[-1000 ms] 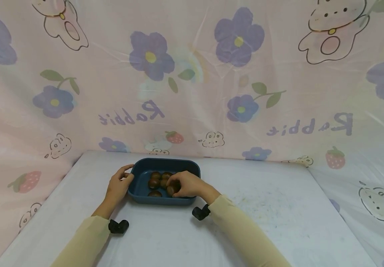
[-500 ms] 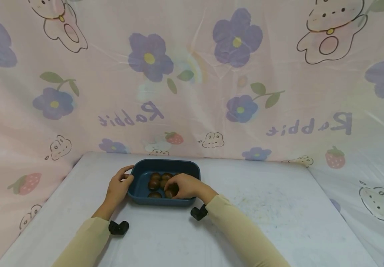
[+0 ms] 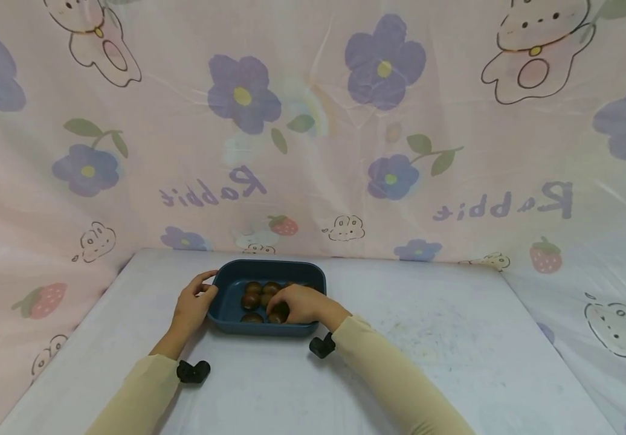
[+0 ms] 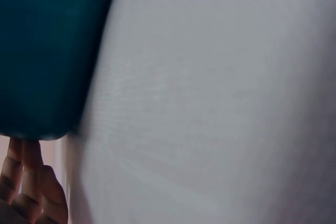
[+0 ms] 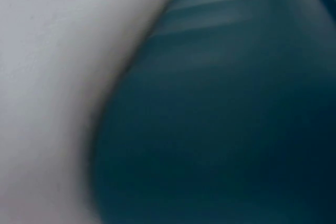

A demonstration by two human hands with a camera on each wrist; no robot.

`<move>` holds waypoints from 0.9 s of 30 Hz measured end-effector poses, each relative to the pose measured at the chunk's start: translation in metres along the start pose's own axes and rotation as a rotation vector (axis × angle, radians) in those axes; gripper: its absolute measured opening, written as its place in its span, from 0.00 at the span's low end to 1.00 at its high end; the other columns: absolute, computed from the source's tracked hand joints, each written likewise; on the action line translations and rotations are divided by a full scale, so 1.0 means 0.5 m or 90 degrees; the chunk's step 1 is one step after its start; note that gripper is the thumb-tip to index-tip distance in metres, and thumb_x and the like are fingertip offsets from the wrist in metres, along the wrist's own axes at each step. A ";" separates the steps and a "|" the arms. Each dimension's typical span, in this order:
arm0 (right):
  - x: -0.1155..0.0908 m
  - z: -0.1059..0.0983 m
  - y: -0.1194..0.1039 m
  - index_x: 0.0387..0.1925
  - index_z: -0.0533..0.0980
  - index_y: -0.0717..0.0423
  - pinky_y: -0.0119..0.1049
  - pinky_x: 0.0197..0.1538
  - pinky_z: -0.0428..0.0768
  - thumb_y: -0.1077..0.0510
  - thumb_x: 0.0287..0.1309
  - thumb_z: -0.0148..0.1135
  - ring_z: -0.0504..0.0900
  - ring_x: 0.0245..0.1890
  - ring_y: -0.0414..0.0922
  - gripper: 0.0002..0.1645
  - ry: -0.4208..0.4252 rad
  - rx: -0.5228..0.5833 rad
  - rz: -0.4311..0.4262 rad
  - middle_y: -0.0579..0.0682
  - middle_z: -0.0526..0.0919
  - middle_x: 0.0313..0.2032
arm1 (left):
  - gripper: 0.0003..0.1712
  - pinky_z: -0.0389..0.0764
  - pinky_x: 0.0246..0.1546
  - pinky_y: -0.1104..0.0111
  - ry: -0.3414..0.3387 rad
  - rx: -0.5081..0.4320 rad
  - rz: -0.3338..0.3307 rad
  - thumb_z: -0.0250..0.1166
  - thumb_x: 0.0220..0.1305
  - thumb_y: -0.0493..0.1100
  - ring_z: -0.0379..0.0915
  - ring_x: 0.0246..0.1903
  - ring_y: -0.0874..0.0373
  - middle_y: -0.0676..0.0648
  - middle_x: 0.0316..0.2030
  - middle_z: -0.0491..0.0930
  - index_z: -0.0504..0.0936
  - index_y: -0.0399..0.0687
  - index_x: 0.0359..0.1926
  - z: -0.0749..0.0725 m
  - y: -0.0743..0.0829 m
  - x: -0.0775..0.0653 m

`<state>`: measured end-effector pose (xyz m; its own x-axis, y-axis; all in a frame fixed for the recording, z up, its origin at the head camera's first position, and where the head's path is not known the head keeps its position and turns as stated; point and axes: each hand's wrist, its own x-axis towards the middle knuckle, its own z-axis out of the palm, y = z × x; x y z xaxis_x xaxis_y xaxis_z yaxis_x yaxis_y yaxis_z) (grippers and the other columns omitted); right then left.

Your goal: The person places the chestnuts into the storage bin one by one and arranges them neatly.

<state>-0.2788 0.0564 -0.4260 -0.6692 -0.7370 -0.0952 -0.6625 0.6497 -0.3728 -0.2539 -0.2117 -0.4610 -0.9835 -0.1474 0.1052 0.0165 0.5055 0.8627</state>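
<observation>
A dark blue rectangular tray (image 3: 231, 327) with raised walls holds several glossy brown chestnuts (image 3: 251, 301). My right hand (image 3: 304, 304) reaches over the tray's right side and pinches one chestnut (image 3: 278, 315) low near the front wall, partly covering it. At the tray's left end, the fingertips of my left hand (image 3: 190, 307) touch the wall and rim. The left wrist view has the extended fingers (image 4: 31, 179) meeting the teal-looking tray wall (image 4: 47, 51). Only the outside of the tray (image 5: 199, 108) fills the right wrist view; the right hand is hidden there.
The tray stands on a white-covered table (image 3: 427, 344) near its back edge. A printed curtain (image 3: 313, 151) with flowers and rabbits hangs behind and at both sides. Black wrist cameras sit by each sleeve, the left camera (image 3: 193, 371) and the right camera (image 3: 322, 345).
My right hand has shifted slightly left and toward the front wall, with the pinched chestnut moving along. The left hand stays at the tray's left end.
</observation>
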 end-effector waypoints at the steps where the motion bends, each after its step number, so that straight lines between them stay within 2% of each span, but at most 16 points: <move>1: 0.000 0.000 0.000 0.46 0.82 0.36 0.32 0.52 0.76 0.56 0.51 0.71 0.76 0.49 0.33 0.19 0.000 0.000 0.002 0.36 0.81 0.50 | 0.26 0.70 0.33 0.70 -0.002 -0.001 0.000 0.52 0.67 0.45 0.72 0.30 0.58 0.39 0.45 0.80 0.70 0.56 0.66 0.000 -0.001 0.000; 7: -0.001 0.001 0.005 0.46 0.82 0.34 0.36 0.56 0.75 0.55 0.52 0.70 0.76 0.52 0.35 0.19 0.011 0.011 -0.001 0.35 0.81 0.51 | 0.26 0.70 0.34 0.70 -0.007 0.000 0.004 0.52 0.67 0.45 0.73 0.31 0.58 0.39 0.46 0.80 0.70 0.56 0.66 0.002 -0.004 0.005; 12: -0.002 0.005 0.017 0.47 0.81 0.36 0.33 0.56 0.74 0.54 0.52 0.70 0.75 0.54 0.35 0.19 0.047 0.071 -0.021 0.36 0.80 0.52 | 0.26 0.70 0.33 0.70 -0.011 -0.001 0.005 0.52 0.68 0.45 0.71 0.30 0.58 0.38 0.46 0.79 0.70 0.56 0.66 0.003 -0.005 0.006; 18: -0.003 0.008 0.028 0.47 0.81 0.39 0.28 0.44 0.75 0.53 0.52 0.70 0.76 0.41 0.35 0.18 0.082 0.139 -0.039 0.36 0.81 0.46 | 0.26 0.68 0.33 0.70 -0.004 0.006 -0.002 0.51 0.68 0.45 0.69 0.30 0.60 0.40 0.45 0.79 0.70 0.56 0.66 0.004 -0.006 0.005; 24: -0.004 0.010 0.033 0.45 0.82 0.44 0.27 0.33 0.75 0.56 0.53 0.69 0.76 0.29 0.37 0.15 0.104 0.205 -0.047 0.41 0.83 0.37 | 0.26 0.69 0.36 0.69 -0.003 0.000 -0.005 0.52 0.68 0.46 0.70 0.33 0.59 0.40 0.46 0.80 0.70 0.57 0.66 0.008 -0.011 0.003; 27: -0.003 0.012 0.035 0.44 0.83 0.46 0.27 0.31 0.75 0.57 0.54 0.67 0.75 0.26 0.37 0.13 0.121 0.222 -0.050 0.41 0.83 0.34 | 0.26 0.69 0.37 0.69 -0.004 -0.005 -0.008 0.52 0.68 0.46 0.71 0.34 0.58 0.39 0.46 0.80 0.70 0.57 0.66 0.007 -0.012 0.001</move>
<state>-0.2873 0.0680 -0.4378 -0.6927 -0.7133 0.1065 -0.5826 0.4664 -0.6657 -0.2550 -0.2116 -0.4679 -0.9848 -0.1478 0.0910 0.0057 0.4963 0.8681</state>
